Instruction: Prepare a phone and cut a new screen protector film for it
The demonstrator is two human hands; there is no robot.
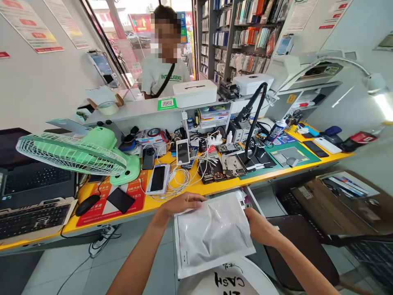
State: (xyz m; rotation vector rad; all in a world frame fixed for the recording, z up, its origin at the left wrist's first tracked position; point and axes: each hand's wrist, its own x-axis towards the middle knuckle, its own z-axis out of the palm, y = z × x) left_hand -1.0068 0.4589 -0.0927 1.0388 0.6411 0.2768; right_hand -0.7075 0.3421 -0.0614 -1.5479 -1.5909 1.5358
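A shiny white plastic pouch [215, 233] is held up in front of my body, just before the desk edge. My left hand [184, 203] grips its upper left edge, fingers lying over the top and partly out of sight behind it. On the other side, my right hand [259, 224] is closed on the right edge, with its fingertips hidden by the pouch. Small dark print marks the pouch's lower left corner. Behind the pouch, an open drawer [252, 201] shows under the desk, its contents mostly covered.
On the yellow desk [196, 191] lie phones, tangled white cables [181, 180] and circuit boards [219, 168]. A green fan [92, 153] stands at left beside a laptop [37, 180]. Across the counter stands a person [167, 73]. A brown stool [303, 250] is at right.
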